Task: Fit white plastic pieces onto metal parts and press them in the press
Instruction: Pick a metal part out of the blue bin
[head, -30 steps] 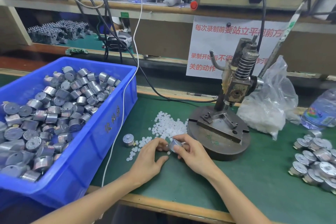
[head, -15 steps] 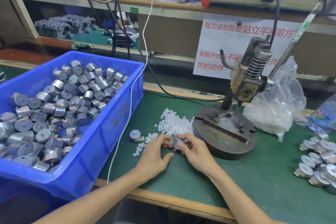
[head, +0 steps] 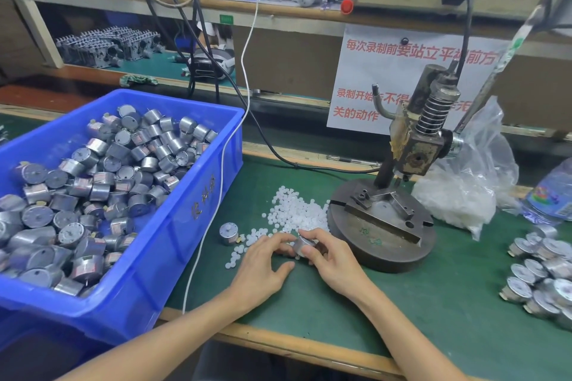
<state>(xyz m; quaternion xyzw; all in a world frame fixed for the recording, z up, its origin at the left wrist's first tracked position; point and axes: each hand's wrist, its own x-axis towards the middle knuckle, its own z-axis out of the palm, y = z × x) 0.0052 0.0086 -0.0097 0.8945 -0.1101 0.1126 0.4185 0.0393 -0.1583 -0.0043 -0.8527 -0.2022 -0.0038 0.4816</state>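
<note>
My right hand (head: 332, 260) grips a small round metal part (head: 302, 245) just left of the press base. My left hand (head: 261, 263) sits beside it, fingertips at the part's left side; whether they pinch a white piece is hidden. A loose heap of small white plastic pieces (head: 294, 210) lies on the green mat just beyond both hands. Another metal part (head: 228, 232) stands alone on the mat, left of the hands. The hand press (head: 383, 219), with round base, spring and long lever, stands to the right of the heap.
A blue bin (head: 198, 195) full of metal parts fills the left side. A white cable (head: 216, 204) runs down beside it. A plastic bag of white pieces (head: 464, 195) lies behind the press, and several metal parts (head: 538, 272) are piled at the right edge near a bottle (head: 551, 192).
Both hands stay together at the metal part, with only small finger shifts. The view has moved slightly; nothing else on the bench has moved.
</note>
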